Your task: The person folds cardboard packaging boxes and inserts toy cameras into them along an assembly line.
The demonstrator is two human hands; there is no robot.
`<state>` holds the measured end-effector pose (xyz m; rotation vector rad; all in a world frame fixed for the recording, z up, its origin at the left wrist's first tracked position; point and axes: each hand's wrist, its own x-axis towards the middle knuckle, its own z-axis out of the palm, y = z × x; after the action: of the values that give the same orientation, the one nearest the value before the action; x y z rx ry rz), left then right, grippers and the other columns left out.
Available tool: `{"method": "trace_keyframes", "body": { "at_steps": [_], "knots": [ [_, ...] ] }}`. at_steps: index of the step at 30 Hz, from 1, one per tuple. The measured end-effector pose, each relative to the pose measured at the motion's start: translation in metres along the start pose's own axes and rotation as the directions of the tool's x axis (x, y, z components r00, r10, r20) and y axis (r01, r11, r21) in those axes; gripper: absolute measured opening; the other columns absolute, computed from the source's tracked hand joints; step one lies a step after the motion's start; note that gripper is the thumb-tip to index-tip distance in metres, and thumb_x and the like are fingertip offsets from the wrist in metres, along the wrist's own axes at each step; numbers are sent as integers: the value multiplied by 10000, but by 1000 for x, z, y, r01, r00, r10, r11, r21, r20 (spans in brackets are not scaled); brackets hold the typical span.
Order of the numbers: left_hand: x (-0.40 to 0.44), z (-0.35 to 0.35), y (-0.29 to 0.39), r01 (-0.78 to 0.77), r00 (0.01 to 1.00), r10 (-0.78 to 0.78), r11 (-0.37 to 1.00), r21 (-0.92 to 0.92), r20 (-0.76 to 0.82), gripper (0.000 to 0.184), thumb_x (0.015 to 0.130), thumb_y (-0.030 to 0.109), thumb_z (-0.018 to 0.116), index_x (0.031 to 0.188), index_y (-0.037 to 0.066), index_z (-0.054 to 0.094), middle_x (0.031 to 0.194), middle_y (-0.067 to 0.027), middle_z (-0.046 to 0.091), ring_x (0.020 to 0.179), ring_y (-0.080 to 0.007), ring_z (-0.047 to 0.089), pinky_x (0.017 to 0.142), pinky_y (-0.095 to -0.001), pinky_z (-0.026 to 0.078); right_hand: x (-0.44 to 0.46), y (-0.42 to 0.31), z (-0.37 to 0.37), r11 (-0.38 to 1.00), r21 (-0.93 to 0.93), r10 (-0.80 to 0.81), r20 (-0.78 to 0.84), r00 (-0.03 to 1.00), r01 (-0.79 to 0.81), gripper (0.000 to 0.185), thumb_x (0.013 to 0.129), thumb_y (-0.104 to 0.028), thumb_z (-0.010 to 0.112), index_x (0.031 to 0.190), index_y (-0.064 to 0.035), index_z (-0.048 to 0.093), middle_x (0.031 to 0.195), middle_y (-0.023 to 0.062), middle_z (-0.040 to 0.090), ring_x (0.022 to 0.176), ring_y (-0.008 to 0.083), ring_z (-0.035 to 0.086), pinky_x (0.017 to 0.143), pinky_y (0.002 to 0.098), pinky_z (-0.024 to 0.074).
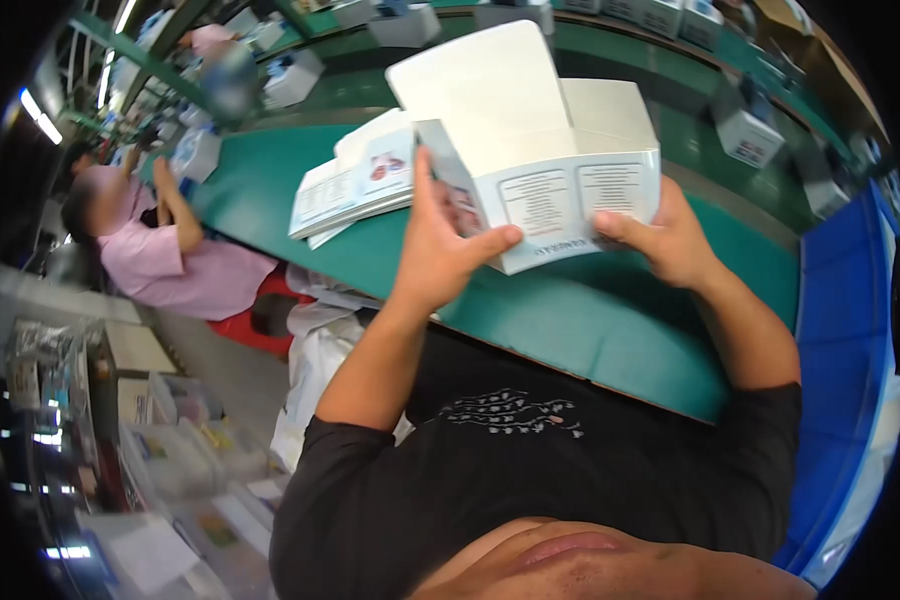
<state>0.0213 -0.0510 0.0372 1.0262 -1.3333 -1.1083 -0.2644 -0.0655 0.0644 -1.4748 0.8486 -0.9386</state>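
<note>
Your left hand and right hand each have a grip on the open carton, raised over the green bench, beside the flat carton stack.

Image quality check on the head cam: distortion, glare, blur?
Head view: strong fisheye, black corners, green table edge bowed; lamps upper left blown out; white streaks lower left; background worker smeared; print on the open carton soft, small lines unreadable; both hands fairly sharp.

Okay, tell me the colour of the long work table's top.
The long work table's top is green, seen best in the head view.
</note>
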Motion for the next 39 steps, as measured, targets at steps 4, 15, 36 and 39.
{"method": "trace_keyframes", "body": {
  "at_steps": [4, 15, 36, 39],
  "knots": [
    [6, 16, 18, 97, 970, -36, 965, 245, -242, 1277, 656, 6, 952, 1623, -28, 118, 1421, -337, 516, 1177, -389, 667, 944, -445, 582, -9, 17, 0, 996, 20, -87, 95, 992, 86, 444, 921, -22, 732, 1342, 36, 602, 1129, 125, 735, 944, 167, 672, 872, 314, 568],
    [16, -23, -95, -186, 947, 273, 896, -404, 169, 1117, 971, 707, 577, 1670, 16, 45, 1678, -229, 282, 1495, -358, 377, 1218, -456, 320, 9, 30, -4, 833, 552, -8, 102, 995, -50, 559, 1092, -385, 511, 1485, 13, 511, 1384, 154, 642, 1216, 231, 604, 1114, 384, 414],
    [-8, -32, -86, 139, 952, -36, 937, -322, 305, 746, 1068, 403, 406, 1658, 32, 142, 1687, -151, 255, 1513, -297, 318, 1239, -425, 216, 9, 54, 10, 976, 216, 26, -55, 998, -14, 667, 1035, -293, 604, 1571, 25, 369, 1461, 189, 532, 1305, 271, 545, 1131, 388, 398],
    [-2, -26, -90, 59, 969, 87, 825, -562, 231, 540, 1104, 269, 371, 1577, 12, 412, 1518, -129, 565, 1353, -248, 559, 1151, -373, 405, 11, 54, 3, 990, 129, -38, -79, 996, 48, 676, 1035, -276, 642, 1551, 69, 373, 1408, 214, 555, 1257, 259, 566, 1097, 378, 449]
  ]
}}
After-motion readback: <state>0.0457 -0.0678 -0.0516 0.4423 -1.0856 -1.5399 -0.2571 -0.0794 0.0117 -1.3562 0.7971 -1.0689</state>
